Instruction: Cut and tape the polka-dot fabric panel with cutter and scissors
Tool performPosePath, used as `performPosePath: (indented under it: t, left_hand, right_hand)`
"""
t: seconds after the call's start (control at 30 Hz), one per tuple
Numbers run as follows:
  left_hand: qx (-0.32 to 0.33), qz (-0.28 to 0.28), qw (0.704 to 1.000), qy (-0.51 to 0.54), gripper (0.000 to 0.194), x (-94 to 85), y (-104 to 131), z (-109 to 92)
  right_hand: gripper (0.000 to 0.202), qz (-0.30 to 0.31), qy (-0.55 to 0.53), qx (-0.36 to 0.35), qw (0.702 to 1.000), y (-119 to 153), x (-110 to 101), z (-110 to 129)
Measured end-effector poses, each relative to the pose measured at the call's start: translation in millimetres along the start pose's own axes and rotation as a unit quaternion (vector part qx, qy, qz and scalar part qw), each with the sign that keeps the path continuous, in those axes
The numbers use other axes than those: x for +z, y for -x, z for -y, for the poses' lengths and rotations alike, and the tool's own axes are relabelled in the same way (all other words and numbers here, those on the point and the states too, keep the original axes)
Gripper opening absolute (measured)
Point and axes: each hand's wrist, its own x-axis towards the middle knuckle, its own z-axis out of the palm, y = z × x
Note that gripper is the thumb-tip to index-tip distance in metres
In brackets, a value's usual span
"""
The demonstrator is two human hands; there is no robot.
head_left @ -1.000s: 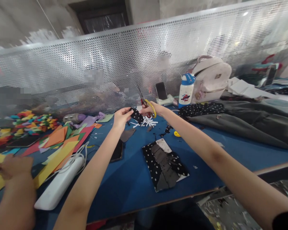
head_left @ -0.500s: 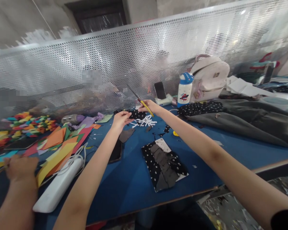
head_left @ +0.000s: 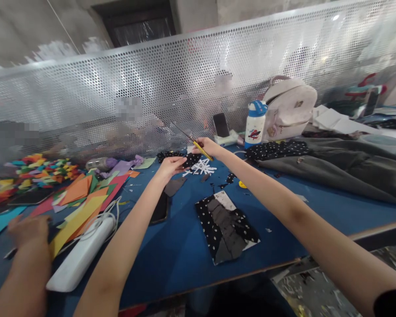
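My left hand point(head_left: 171, 167) pinches a small piece of black dotted cloth point(head_left: 192, 160) above the blue table point(head_left: 171, 264). Close beside it, my right hand point(head_left: 207, 147) has its fingers closed round a tool with a yellow handle point(head_left: 203, 151), whose thin dark end points up and left; its fingertips also meet the cloth. White paper strips point(head_left: 203, 167) lie just beyond and below the hands. Nearer to me rests a card point(head_left: 225, 200) covered with black dotted and grey cloth pieces. A grey scrap point(head_left: 174, 186) is by my left wrist.
Another person's hand point(head_left: 29, 229) is at the left, near coloured papers point(head_left: 77, 191) and a white power strip point(head_left: 81, 255). A bottle point(head_left: 254, 124), a backpack point(head_left: 290, 108) and grey cloth point(head_left: 333, 171) stand or lie at the right. A perforated metal screen point(head_left: 171, 79) runs behind.
My left hand has shifted slightly right and up along the cloth, and the yellow-handled tool is tilted flatter. At the left, the other person's hand has moved away from the yellow paper.
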Motion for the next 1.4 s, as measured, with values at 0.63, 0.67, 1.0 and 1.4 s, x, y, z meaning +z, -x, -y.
performPosePath:
  t: [0.63, 0.67, 1.0, 1.4]
  left_hand:
    - [0.18, -0.158, 0.952, 0.192, 0.03, -27.3, -7.2, -11.2]
    - [0.187, -0.159, 0.949, 0.196, 0.03, -27.7, -6.4, -12.5]
    - [0.212, -0.156, 0.94, 0.216, 0.029, -22.4, -4.2, -17.3]
    - [0.185, -0.136, 0.952, 0.2, 0.029, -14.8, -2.1, -18.2]
  right_hand:
    - [0.059, 0.243, 0.0, 0.035, 0.969, 38.9, -16.7, 26.5]
    - [0.059, 0.254, 0.01, 0.036, 0.966, 39.8, -17.4, 26.9]
    - [0.063, 0.281, 0.047, 0.036, 0.958, 38.8, -14.8, 28.4]
    - [0.061, 0.276, 0.039, 0.01, 0.96, 37.2, -15.7, 27.3]
